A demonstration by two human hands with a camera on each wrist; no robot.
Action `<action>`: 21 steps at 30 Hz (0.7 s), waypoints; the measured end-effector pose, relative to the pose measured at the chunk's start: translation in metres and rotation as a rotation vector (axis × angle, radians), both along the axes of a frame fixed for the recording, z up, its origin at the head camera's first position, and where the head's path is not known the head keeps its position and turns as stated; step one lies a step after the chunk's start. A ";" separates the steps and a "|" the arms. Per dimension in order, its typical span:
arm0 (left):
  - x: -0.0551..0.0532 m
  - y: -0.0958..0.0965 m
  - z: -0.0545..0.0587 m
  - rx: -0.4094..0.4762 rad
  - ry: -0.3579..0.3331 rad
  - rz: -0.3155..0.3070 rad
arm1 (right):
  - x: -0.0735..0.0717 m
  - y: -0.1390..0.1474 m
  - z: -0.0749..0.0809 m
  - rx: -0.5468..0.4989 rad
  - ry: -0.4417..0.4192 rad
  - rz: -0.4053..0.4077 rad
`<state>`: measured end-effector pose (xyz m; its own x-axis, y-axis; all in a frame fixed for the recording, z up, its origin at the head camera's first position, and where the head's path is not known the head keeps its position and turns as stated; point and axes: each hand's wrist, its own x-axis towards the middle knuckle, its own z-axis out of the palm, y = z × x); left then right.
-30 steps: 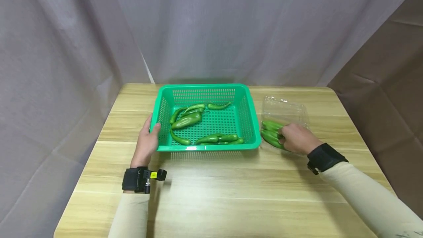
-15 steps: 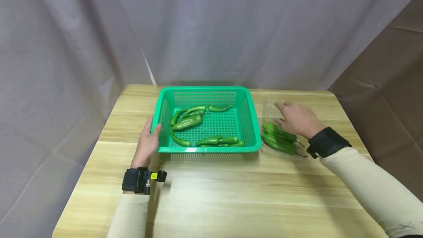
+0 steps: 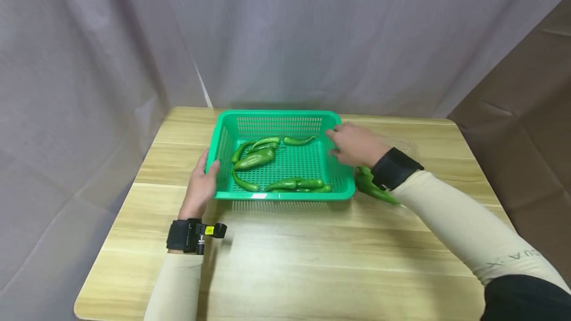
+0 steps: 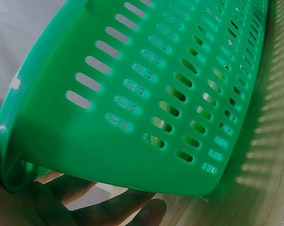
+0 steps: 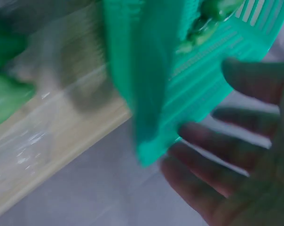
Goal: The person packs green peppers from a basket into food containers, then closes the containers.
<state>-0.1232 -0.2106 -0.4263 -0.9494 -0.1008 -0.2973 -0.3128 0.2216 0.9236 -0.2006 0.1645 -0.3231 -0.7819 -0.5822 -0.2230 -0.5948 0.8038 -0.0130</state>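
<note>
A green plastic basket [image 3: 341, 175] with slotted walls sits at the middle of the table, several green peppers [image 3: 254, 159] lying inside it. My left hand [image 3: 199, 189] grips its left side, thumb over the rim and fingers outside; in the left wrist view the fingers [image 4: 109, 207] show below the wall. At the basket's right rim, toward the back, is my right hand [image 3: 357, 145]. Its spread fingers [image 5: 217, 143] hold nothing in the right wrist view. More green peppers [image 3: 372, 189] lie to the basket's right, partly hidden by the right wrist.
Beneath and behind the right forearm lies a clear plastic container [image 3: 408, 147], mostly hidden, beside the basket. The wooden table [image 3: 285, 261] ends just behind the basket. Grey curtains [image 3: 285, 38] hang at the back and left, with a brown one [image 3: 526, 128] at the right.
My right hand has left the peppers at the right, passed over the back of the clear container and moved left to the basket's right rim. The left hand keeps its grip.
</note>
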 end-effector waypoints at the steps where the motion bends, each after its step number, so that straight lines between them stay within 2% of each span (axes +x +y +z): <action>1: 0.000 0.000 0.000 0.000 -0.001 0.001 | -0.001 -0.007 -0.001 0.022 -0.043 0.017; 5: -0.001 0.000 0.001 -0.002 -0.001 0.001 | -0.003 -0.031 -0.007 0.080 -0.211 0.060; 9: -0.001 0.001 0.001 -0.003 0.009 0.004 | -0.003 -0.047 -0.017 0.103 -0.308 0.082; 15: -0.002 0.003 -0.002 0.006 0.004 0.008 | -0.003 -0.061 -0.031 0.183 -0.372 0.125; 21: -0.004 0.003 -0.004 0.014 0.012 0.014 | -0.003 -0.072 -0.039 0.226 -0.386 0.165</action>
<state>-0.1273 -0.2079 -0.4308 -0.9517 -0.1096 -0.2869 -0.3041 0.2045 0.9304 -0.2036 0.0920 -0.3617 -0.5187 -0.5949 -0.6141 -0.7006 0.7074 -0.0935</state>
